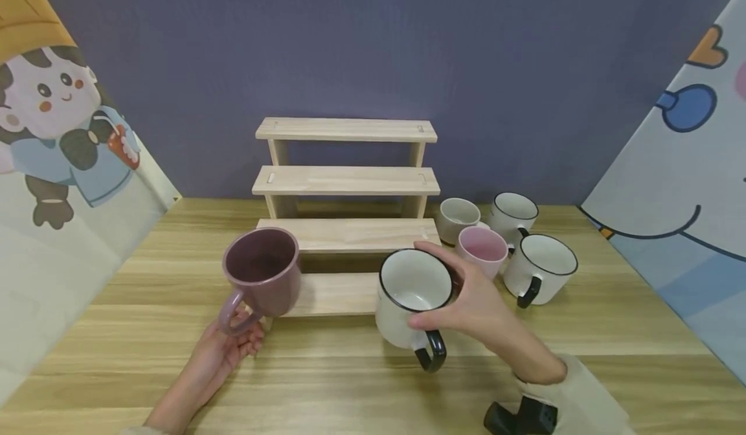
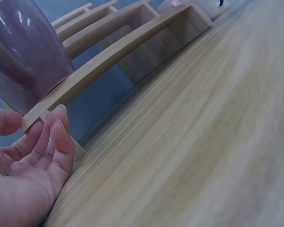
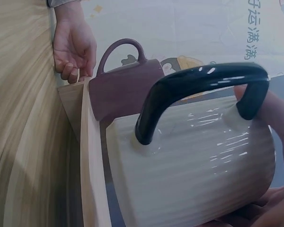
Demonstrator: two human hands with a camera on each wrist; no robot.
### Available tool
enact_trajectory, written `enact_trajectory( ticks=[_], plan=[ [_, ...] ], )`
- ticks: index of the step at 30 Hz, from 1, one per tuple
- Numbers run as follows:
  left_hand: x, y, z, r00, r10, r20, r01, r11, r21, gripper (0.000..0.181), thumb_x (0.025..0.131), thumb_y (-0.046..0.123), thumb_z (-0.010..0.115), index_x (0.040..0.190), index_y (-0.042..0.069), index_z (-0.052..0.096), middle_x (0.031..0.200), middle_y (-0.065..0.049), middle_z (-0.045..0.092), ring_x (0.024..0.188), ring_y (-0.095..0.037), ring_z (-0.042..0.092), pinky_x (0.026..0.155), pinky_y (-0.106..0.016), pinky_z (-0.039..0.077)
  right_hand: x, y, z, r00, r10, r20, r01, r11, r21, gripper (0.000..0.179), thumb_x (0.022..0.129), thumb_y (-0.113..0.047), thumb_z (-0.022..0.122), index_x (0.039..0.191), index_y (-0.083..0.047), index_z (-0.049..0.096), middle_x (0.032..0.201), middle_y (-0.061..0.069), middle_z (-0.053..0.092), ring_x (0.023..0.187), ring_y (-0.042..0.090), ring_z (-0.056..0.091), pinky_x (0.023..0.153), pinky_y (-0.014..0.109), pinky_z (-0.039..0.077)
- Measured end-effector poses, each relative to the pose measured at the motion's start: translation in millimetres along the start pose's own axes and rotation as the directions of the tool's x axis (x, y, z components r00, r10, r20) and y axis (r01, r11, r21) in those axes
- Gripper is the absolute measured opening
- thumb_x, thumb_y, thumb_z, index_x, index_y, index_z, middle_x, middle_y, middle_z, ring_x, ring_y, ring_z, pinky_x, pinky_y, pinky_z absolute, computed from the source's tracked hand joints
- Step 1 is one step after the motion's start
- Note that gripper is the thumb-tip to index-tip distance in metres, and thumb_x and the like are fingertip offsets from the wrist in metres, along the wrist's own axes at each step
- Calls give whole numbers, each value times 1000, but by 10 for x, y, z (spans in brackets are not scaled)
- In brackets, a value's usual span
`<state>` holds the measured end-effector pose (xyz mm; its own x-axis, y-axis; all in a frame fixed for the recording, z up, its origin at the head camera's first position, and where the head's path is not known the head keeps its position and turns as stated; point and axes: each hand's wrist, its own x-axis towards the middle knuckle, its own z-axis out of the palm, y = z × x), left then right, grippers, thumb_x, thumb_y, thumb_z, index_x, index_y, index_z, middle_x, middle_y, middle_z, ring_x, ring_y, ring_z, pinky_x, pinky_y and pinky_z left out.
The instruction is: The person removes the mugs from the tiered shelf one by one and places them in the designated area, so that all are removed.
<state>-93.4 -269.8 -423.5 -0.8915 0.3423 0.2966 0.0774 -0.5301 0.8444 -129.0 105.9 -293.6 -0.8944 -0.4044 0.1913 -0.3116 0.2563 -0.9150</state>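
Observation:
A purple mug [image 1: 263,276] stands on the left end of the lowest step of a wooden tiered shelf [image 1: 344,292], its handle towards the front left. Just below it, my left hand [image 1: 224,347] holds the corner of that step, fingers curled beneath the board [image 2: 92,71] in the left wrist view. My right hand [image 1: 474,299] grips a white mug [image 1: 402,322] with black rim and handle, fingers on the far side and thumb in front. The mug is upright at the right part of the lowest step; whether its base touches the wood cannot be seen.
Right of the shelf stand a grey-white cup [image 1: 451,224], a pink cup [image 1: 482,246] and two more white mugs with black rims, one behind [image 1: 513,211] and one in front [image 1: 539,270]. A dark blue wall [image 1: 350,46] rises behind; printed panels flank the wooden table [image 1: 326,390].

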Motion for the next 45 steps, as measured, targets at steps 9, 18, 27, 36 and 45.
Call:
enact_trajectory(
  ticks=[9,18,27,36,45],
  plan=[
    [15,-18,-1,1000,-4,-5,4,1000,7,39,104,6,19,105,17,56,98,0,68,87,-9,64,76,-19,54,-126,35,-121,999,-2,-42,1,1000,-25,89,62,-6,87,140,-8,44,121,15,59,101,25,60,85,28,52],
    [56,-1,9,998,-18,-67,20,999,34,36,104,7,24,101,18,58,94,2,68,83,-7,64,73,-18,54,-280,115,-277,996,-20,-83,13,997,-80,89,62,-3,86,140,-14,45,126,8,57,101,14,60,84,22,51],
    [41,-35,-44,999,28,-34,-29,999,-31,34,102,0,27,106,14,57,97,-2,69,87,-10,64,75,-21,55,-442,217,-413,992,-19,-127,8,997,-81,88,64,4,82,142,-8,42,123,-5,59,101,10,60,82,20,51],
    [9,-50,-58,996,16,-87,-16,1000,-7,33,100,-4,30,104,15,57,95,-2,69,85,-10,64,73,-21,54,-595,321,-517,984,64,-169,-74,996,-55,85,68,4,79,142,-12,41,121,-1,57,100,9,59,81,21,52],
    [6,-34,-51,998,27,-60,-28,1000,-10,34,101,-4,29,105,15,57,97,-2,69,87,-10,64,75,-21,54,-731,470,-641,970,95,-222,-107,993,-41,85,70,7,77,143,-16,41,122,-7,55,99,4,58,79,15,51]
  ],
)
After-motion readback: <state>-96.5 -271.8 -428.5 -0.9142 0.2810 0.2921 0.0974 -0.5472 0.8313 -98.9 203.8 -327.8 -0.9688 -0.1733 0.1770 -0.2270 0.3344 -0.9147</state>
